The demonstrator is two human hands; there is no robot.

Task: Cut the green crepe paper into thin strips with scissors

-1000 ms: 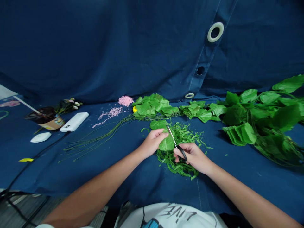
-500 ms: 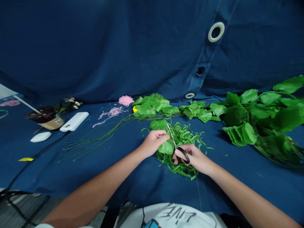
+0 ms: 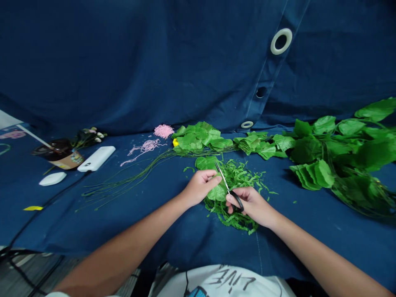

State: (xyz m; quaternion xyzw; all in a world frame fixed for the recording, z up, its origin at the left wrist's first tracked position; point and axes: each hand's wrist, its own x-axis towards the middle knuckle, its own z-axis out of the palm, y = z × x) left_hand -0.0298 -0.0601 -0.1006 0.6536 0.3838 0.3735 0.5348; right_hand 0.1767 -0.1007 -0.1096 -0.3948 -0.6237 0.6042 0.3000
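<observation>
My left hand (image 3: 200, 186) pinches a green leaf (image 3: 218, 192) between thumb and fingers, over a pile of shredded green strips (image 3: 236, 175). My right hand (image 3: 247, 203) is wrapped round the black handles of the scissors (image 3: 224, 177), whose blades point up and left, close together, beside my left fingertips and the leaf. Another green leaf (image 3: 206, 162) lies flat just beyond my left hand. Behind both hands stretches a stack of green leaves (image 3: 198, 136) with long thin green stems (image 3: 139, 177) trailing to the left.
At the left are a dark cup (image 3: 63, 154) with a straw, a white power bank (image 3: 97, 159) with a cable, a white oval piece (image 3: 52, 178) and a yellow scrap (image 3: 33, 208). Pink shreds (image 3: 163, 131) lie near the back. Leafy vines (image 3: 349, 152) cover the right side.
The scissor blades have closed together from slightly apart, and the handles have drawn in. My left hand and the leaf have hardly moved.
</observation>
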